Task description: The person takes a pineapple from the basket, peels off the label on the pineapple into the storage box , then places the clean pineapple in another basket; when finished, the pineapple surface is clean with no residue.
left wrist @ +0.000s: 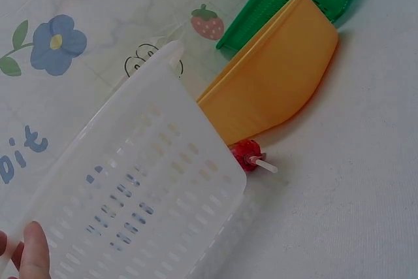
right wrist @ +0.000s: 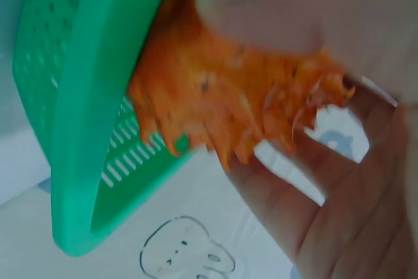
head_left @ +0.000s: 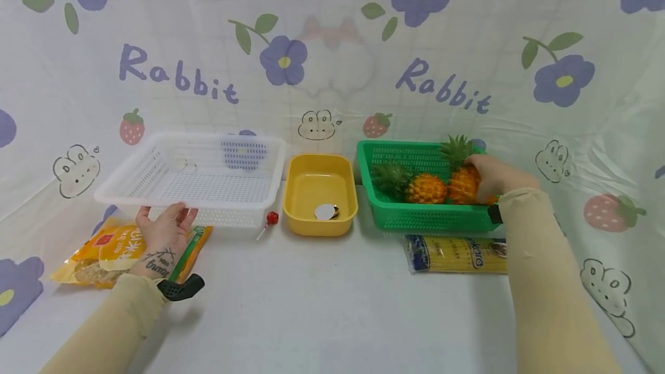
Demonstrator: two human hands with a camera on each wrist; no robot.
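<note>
At the front rim of a white perforated basket, my left hand holds the edge, with a finger showing against the outer wall. On the right, my right hand grips an orange pineapple with a green crown, its thumb across one side and fingers around the other. That pineapple is at the right end of a green perforated basket, by the rim. A second pineapple lies in the same basket, crown toward the left.
Between the baskets stands a yellow bin with a white round item inside. A red lollipop lies beside the white basket. An orange food bag sits under my left hand, and a spaghetti pack lies before the green basket.
</note>
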